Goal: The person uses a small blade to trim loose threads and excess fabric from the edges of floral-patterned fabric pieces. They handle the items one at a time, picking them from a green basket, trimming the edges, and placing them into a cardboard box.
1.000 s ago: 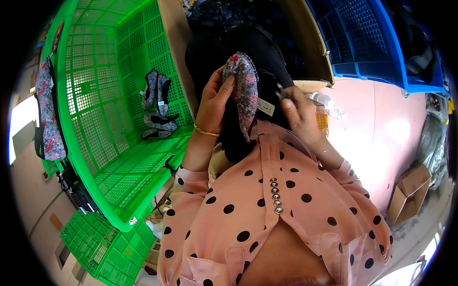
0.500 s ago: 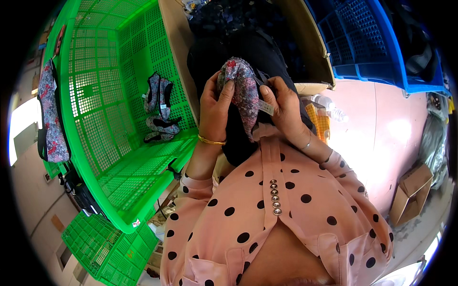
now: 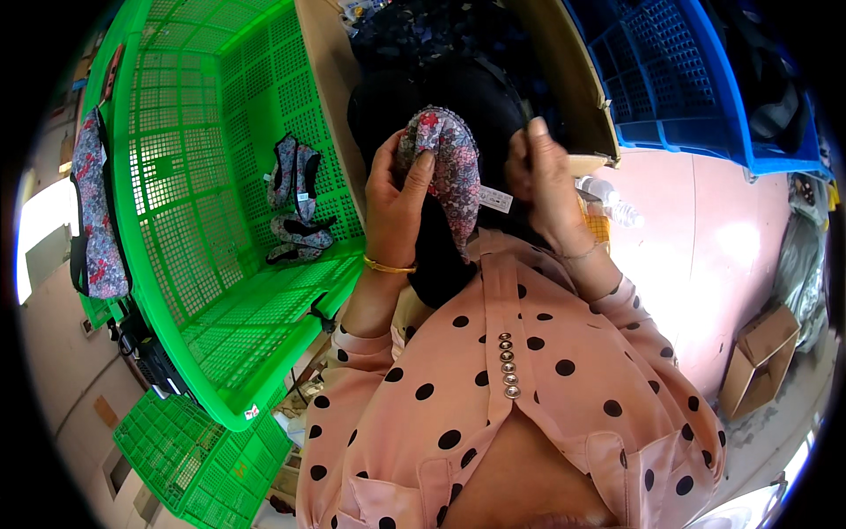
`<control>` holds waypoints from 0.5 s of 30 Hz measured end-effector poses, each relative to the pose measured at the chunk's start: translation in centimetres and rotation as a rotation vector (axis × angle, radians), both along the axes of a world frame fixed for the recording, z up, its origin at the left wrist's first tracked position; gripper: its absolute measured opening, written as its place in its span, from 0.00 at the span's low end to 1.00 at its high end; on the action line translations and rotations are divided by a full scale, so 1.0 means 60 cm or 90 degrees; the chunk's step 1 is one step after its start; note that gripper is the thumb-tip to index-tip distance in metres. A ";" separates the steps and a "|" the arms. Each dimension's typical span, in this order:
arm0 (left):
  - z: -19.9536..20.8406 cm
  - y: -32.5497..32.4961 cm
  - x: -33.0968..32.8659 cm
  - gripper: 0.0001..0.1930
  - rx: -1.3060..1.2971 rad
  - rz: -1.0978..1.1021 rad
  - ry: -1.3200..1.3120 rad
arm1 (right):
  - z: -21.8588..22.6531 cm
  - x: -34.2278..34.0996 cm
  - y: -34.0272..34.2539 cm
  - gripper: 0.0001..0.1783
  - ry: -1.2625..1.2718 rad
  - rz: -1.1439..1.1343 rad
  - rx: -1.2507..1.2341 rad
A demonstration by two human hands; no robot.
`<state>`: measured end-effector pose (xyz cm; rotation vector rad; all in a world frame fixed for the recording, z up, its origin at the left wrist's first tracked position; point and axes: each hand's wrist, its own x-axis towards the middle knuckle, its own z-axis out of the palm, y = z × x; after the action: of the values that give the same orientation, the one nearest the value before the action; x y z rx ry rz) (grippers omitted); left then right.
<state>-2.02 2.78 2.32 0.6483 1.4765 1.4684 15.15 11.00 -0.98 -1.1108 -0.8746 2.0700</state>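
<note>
My left hand [image 3: 394,198] is closed on a floral cloth piece [image 3: 451,172] in grey, pink and red, its thumb pressed on the top near the rounded end. The piece tapers to a point toward my body, and a small white label [image 3: 495,199] sticks out from its right side. My right hand [image 3: 548,181] is apart from the cloth, raised to the right of it. Its fingers are partly smeared by motion, so whether they hold anything does not show.
Left of me stands a green plastic crate [image 3: 189,309] with several similar floral pieces [image 3: 295,181] inside; another floral piece [image 3: 99,216] hangs over its outer side. Ahead is a cardboard box [image 3: 592,84] of dark scraps. A blue crate [image 3: 745,132] stands at right, near a clear bottle [image 3: 624,213].
My right hand has let go of the label side of the cloth piece and moved up and right. The left hand keeps its hold almost unmoved.
</note>
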 end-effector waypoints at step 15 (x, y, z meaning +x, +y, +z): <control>0.047 0.017 -0.016 0.22 0.160 -0.233 0.760 | 0.057 0.032 0.049 0.15 -0.266 0.361 0.368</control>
<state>-2.97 3.80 5.13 2.0652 1.8393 0.9541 17.08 13.92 2.46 -1.0504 -2.0350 1.7937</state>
